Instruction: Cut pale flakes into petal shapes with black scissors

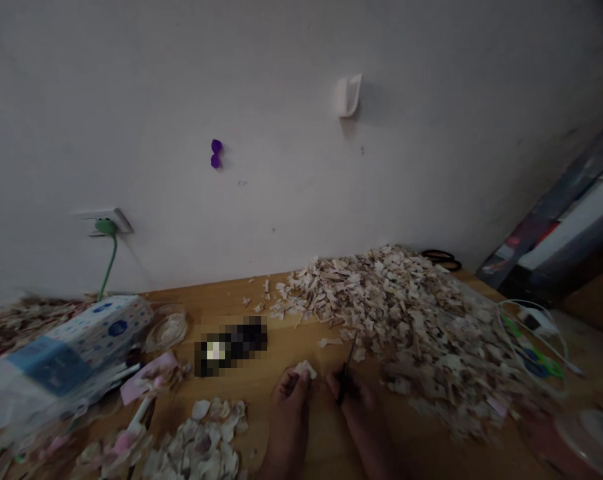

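Note:
Near the front middle of the wooden table, my left hand (290, 397) pinches a pale, thin dried flake (306, 369) between thumb and fingers. Just to its right, my right hand (359, 400) is closed around what looks like a pair of scissors (351, 353), with a slim dark blade pointing up and away; the grip hides most of the handle. The blade is apart from the held flake. A large heap of dried pale pieces (396, 300) spreads behind and right of my hands. At the front left lies a smaller pile of rounder flakes (196, 447).
A tissue pack (91, 340) lies on the left, near a pink packet (149, 377). Behind my left hand is a blurred-out dark object (236, 343). Black-handled scissors (441, 259) rest by the wall, a white cable (564, 340) at right. A green plug (105, 227) is in the wall socket.

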`<action>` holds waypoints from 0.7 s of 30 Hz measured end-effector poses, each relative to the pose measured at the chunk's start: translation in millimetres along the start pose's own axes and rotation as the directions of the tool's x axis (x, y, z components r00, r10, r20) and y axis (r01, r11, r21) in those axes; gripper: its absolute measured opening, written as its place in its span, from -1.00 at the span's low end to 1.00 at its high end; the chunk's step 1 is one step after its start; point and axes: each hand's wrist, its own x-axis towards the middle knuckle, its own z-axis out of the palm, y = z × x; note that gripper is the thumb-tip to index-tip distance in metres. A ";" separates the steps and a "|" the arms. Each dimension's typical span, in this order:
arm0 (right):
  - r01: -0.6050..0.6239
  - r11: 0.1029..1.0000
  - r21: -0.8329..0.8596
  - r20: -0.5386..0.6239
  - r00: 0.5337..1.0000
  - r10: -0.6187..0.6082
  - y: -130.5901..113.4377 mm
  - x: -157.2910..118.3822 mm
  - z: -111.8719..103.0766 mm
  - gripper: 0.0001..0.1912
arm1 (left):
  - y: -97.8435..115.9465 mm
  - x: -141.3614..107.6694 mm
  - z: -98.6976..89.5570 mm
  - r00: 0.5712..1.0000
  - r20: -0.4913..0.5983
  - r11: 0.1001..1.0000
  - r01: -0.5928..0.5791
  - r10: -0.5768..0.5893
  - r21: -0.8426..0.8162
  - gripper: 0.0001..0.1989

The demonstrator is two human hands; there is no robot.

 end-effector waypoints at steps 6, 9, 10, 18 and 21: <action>0.041 0.978 -0.206 0.185 0.983 -0.002 6.1 -4.7 -8.0 -0.70 | 10.5 3.2 -0.2 0.992 -0.123 0.981 0.003 -0.027 -0.196 -0.69; 0.098 0.927 -0.361 0.278 0.961 0.007 0.6 -10.6 -8.2 -0.76 | 14.5 2.5 -1.4 0.991 -0.127 0.970 -0.004 -0.028 -0.244 -0.70; 0.127 0.906 -0.403 0.317 0.948 0.008 -1.9 -12.3 -8.0 -0.80 | 15.2 2.2 -1.7 0.992 -0.123 0.965 -0.006 -0.027 -0.262 -0.70; 0.115 0.909 -0.401 0.476 0.874 0.099 -11.7 -12.8 -19.5 -0.83 | 17.0 1.6 -2.0 0.979 -0.174 0.928 0.033 -0.104 -0.371 -0.76; 0.104 0.920 -0.378 0.496 0.862 0.107 -12.8 -11.4 -22.5 -0.84 | 14.6 2.5 -4.3 0.980 -0.174 0.925 0.026 -0.099 -0.379 -0.76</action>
